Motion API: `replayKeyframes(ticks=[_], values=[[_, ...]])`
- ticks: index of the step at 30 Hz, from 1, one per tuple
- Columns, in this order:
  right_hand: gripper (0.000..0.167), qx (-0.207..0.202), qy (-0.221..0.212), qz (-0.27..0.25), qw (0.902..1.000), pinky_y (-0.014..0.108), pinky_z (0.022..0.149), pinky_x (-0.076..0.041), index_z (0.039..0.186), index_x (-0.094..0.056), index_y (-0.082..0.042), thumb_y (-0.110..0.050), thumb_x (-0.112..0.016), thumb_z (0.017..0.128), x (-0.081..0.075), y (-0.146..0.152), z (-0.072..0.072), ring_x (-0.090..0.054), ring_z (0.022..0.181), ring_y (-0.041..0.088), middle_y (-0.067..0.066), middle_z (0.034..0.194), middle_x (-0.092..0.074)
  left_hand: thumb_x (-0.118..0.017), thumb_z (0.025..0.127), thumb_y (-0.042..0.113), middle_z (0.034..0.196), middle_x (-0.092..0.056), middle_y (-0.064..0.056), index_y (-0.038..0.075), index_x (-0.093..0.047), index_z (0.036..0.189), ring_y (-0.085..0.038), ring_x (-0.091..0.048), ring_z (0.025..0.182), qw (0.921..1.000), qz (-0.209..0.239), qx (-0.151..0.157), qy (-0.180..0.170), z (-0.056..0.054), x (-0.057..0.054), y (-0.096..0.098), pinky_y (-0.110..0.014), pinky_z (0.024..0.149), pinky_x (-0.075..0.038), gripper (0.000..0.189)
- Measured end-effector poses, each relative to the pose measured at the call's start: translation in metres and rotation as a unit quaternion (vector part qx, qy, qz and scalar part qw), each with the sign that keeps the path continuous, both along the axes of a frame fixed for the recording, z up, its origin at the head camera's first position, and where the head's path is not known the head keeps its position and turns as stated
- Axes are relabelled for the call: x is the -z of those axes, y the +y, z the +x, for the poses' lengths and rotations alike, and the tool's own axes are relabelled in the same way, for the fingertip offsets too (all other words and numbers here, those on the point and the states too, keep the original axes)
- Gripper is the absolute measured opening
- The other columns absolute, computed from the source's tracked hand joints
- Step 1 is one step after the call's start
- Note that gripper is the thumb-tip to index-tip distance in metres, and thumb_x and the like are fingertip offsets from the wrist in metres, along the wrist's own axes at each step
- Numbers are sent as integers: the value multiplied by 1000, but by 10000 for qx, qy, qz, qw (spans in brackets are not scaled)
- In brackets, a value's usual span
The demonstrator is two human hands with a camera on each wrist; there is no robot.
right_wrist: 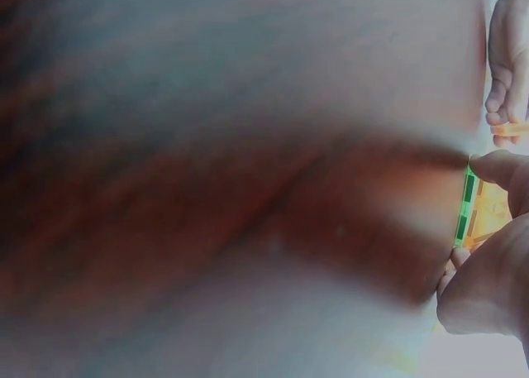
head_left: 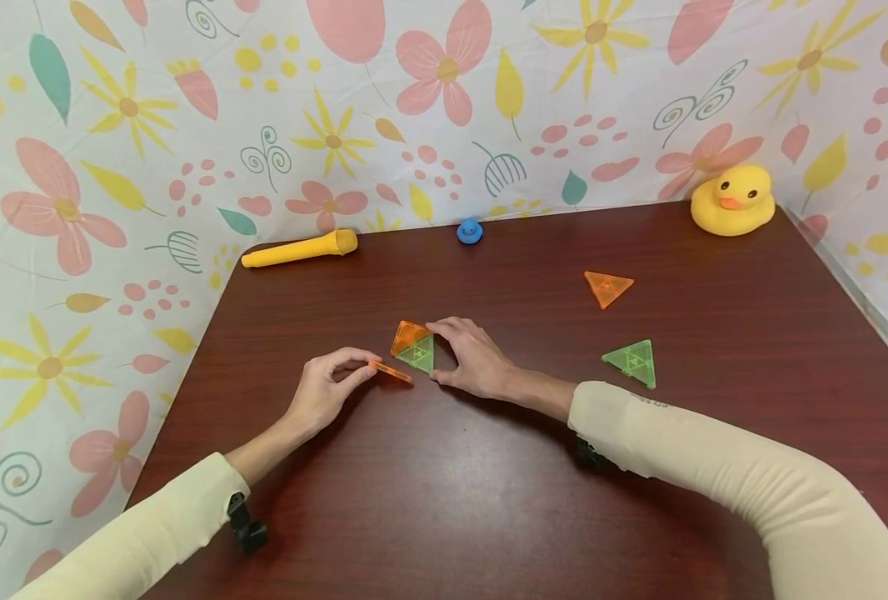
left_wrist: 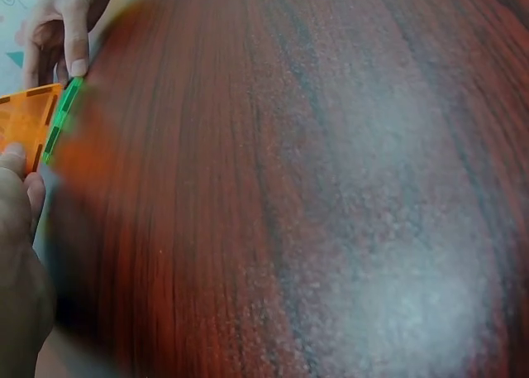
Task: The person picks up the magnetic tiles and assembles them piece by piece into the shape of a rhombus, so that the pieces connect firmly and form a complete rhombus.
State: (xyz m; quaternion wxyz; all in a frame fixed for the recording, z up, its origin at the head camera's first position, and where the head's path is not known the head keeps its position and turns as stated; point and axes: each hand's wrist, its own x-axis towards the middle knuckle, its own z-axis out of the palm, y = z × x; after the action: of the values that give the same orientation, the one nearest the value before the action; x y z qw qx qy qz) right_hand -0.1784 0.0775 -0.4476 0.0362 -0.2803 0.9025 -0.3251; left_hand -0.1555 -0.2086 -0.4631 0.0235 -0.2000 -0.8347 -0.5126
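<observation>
Left of centre on the desk (head_left: 481, 492), L hand (head_left: 320, 390) has fingers pinching a tilted orange tile (head_left: 393, 372), just nearside of a green triangle (head_left: 419, 356) that R hand (head_left: 476, 360) grips btwn thumb & fingers, w/ a 2nd orange tile (head_left: 407, 335) at its far-left side.

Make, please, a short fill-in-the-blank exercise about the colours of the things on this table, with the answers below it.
1. The tile pinched by the left hand is ____.
2. The right hand holds a triangle whose colour is ____.
3. The small duck is ____, while the big duck is yellow.
4. Of the two loose triangles at the right, the farther one is ____.

Missing words: orange; green; blue; orange.
</observation>
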Motion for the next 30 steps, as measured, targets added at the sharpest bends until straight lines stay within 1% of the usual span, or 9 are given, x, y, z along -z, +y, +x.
replayKeyframes(ticks=[4,5,11,16,19,23,26,30], values=[[77,-32,-17,-3,10000,58,118,-37,154,-51,2,-21,-87,90,0,1,-1,-47,142,40,20,151,-55,-77,95,0,102,-79,-6,7,-80,110,-19,-76,94,9999,106,-63,46,-3,-1,3,-26,85,-60,17],[77,-46,-15,0,10000,58,118,-37,154,-51,3,-21,-87,90,0,1,-1,-47,142,40,20,151,-55,-78,96,1,102,-79,-5,7,-80,111,-18,-76,94,9999,135,-33,66,-4,-1,3,-26,85,-60,16],[78,-82,5,-2,10000,58,117,-38,153,-51,3,-21,-88,89,-1,1,-1,-48,141,41,20,151,-55,-77,96,3,103,-78,-6,8,-79,111,-22,-77,94,9996,221,18,192,-8,-3,10,-28,84,-61,17],[79,-54,15,23,10000,57,117,-39,153,-51,3,-21,-89,88,-1,1,0,-49,140,39,19,151,-55,-78,95,1,103,-79,-4,9,-80,111,-23,-77,93,9986,240,62,465,-9,0,18,-30,82,-62,19],[79,-37,27,44,10000,57,116,-39,154,-51,2,-21,-89,88,0,1,-1,-49,140,39,19,150,-55,-78,94,1,103,-79,-3,10,-81,111,-22,-77,92,9970,171,71,747,-10,2,21,-31,81,-62,19],[79,-21,46,57,10000,57,116,-39,154,-52,2,-21,-89,88,1,0,-1,-49,140,39,18,150,-55,-79,93,2,103,-79,1,13,-82,110,-19,-77,92,9944,31,26,1052,-10,2,24,-32,80,-62,20],[79,-23,46,52,10000,58,116,-39,153,-52,2,-21,-89,88,1,0,-1,-49,140,39,18,150,-56,-80,93,3,103,-79,3,14,-82,110,-18,-77,93,9933,-98,3,1150,-10,1,25,-33,80,-62,20],[78,-31,42,51,10000,58,116,-40,153,-52,2,-21,-89,88,1,1,-1,-49,140,39,18,150,-56,-81,93,5,104,-78,3,14,-82,110,-16,-76,94,9922,-304,21,1206,-10,0,26,-33,80,-62,20]])
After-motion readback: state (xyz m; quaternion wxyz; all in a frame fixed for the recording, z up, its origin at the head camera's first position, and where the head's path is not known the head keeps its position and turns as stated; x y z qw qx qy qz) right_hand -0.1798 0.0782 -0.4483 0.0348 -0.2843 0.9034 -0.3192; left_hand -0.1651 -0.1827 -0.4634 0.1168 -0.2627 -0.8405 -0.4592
